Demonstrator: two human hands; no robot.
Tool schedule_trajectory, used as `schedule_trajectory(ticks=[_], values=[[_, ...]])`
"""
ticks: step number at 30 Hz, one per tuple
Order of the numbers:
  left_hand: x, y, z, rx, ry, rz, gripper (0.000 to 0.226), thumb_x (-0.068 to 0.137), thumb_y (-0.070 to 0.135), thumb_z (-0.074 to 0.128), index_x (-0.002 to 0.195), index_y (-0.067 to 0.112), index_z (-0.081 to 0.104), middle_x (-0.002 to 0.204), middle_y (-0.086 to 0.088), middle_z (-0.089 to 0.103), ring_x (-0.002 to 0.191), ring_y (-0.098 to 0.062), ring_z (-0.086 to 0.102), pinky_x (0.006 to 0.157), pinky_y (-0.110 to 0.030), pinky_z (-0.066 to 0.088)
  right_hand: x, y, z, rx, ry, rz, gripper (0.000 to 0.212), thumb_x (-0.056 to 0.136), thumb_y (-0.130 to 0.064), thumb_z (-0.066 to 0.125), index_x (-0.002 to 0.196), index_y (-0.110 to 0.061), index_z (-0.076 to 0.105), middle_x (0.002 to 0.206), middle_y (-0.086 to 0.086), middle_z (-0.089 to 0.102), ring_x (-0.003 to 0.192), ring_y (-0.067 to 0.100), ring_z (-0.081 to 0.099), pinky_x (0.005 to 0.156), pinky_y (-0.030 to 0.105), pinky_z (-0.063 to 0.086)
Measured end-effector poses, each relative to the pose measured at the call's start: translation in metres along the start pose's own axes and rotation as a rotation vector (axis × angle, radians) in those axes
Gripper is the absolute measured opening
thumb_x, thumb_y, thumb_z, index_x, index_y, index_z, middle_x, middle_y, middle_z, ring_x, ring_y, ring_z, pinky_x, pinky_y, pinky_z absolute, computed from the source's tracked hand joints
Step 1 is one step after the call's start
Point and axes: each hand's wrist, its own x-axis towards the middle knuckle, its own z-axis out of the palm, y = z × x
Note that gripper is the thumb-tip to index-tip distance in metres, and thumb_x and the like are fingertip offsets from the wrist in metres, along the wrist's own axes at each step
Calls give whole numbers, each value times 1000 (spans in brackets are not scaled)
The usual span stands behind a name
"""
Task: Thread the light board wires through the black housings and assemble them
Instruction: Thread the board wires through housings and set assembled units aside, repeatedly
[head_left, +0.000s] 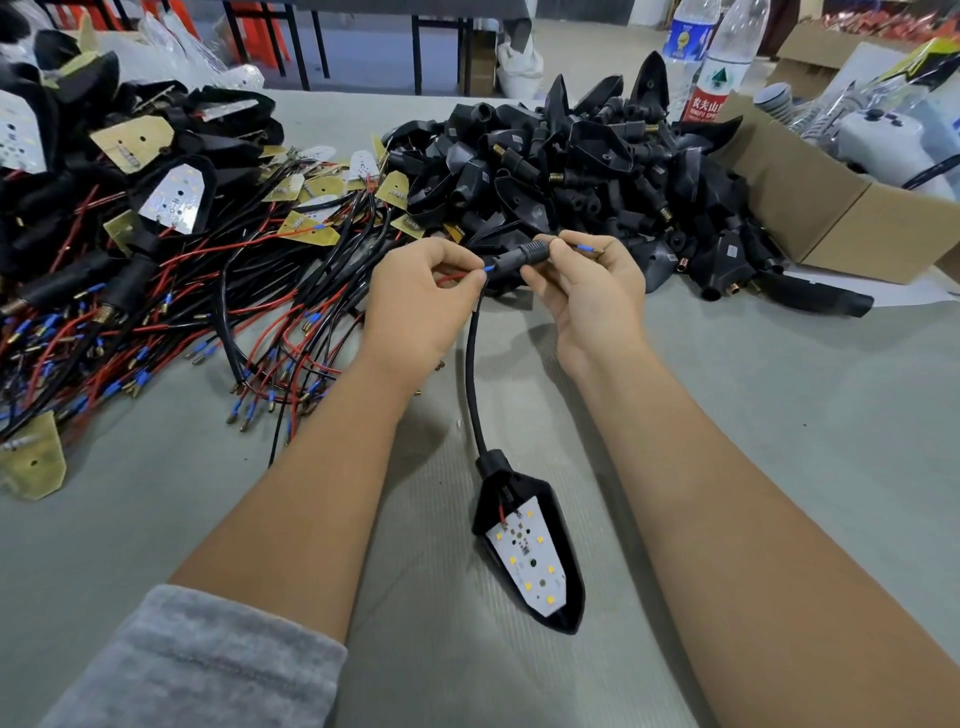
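A black pointed housing (566, 545) lies on the grey table with a white light board (530, 556) seated in it. Its black sleeved cable (471, 374) runs up to my hands. My left hand (421, 306) pinches a red wire with a blue terminal (489, 268) at the mouth of a small black tubular housing (519, 255). My right hand (587, 291) grips that tube. Past the tube's right end, a second blue-tipped wire end (587, 249) sticks out above my right fingers.
A heap of wired light boards (171, 249) with red and black leads covers the left. Further back in the centre sits a pile of empty black housings (582, 171). On the right are a cardboard box (831, 208) and two water bottles (717, 62).
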Motion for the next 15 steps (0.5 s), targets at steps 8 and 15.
schedule_trajectory(ticks=[8, 15], values=[[0, 1, -2, 52, 31, 75, 16, 88, 12, 68, 84, 28, 69, 74, 20, 62, 64, 13, 57, 64, -4, 44, -1, 0, -1, 26, -60, 35, 15, 95, 7, 52, 86, -5, 54, 84, 12, 68, 80, 22, 66, 64, 24, 57], [-2, 5, 2, -103, -61, -8, 18, 95, 6, 56, 93, 23, 62, 76, 5, 72, 82, -23, 70, 83, -42, 57, -2, 2, 0, 26, -38, 7, 16, 95, 8, 52, 85, -5, 53, 89, 14, 65, 76, 20, 65, 66, 25, 58]])
